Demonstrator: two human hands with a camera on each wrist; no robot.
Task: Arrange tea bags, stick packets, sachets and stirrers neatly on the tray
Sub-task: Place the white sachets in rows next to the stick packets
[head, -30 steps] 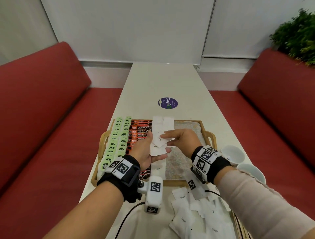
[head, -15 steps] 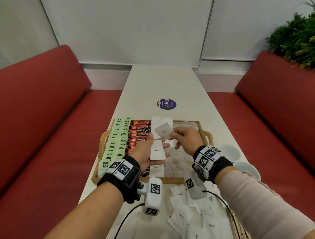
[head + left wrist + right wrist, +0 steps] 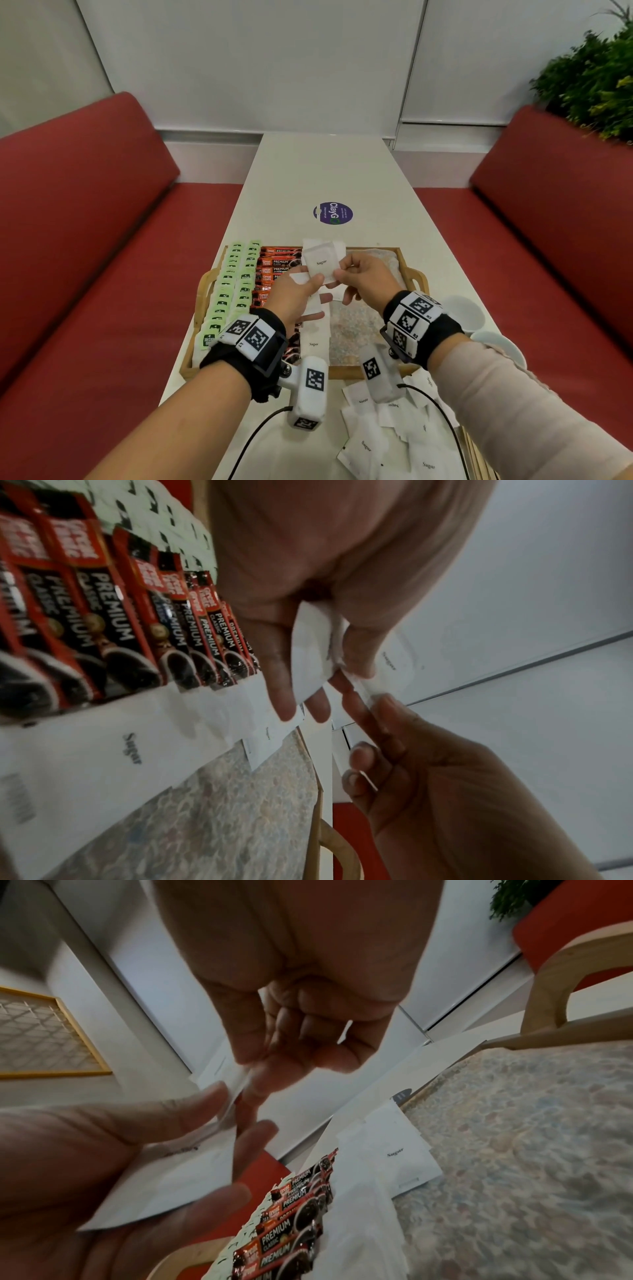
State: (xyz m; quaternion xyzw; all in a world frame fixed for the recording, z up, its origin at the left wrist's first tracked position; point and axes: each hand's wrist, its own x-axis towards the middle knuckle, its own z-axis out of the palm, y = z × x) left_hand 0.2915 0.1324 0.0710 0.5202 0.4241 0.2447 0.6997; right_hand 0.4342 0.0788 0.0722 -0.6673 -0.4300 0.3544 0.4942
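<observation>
White worktop (image 3: 322, 171) between red benches. Centre frame: sugar sachet (image 3: 321, 262) held above the tray (image 3: 409, 270), right hand (image 3: 368, 279) pinching its lower edge, left hand (image 3: 296, 296) clamped on spare sachets. Lay it square, overlapping the sachet column (image 3: 313, 337) beside the coffee sticks (image 3: 275, 270)

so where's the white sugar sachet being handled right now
In the head view the white paper sugar sachet is held above the wooden tray's far middle, pinched between the left hand and right hand, beside the red coffee stick packets.
</observation>
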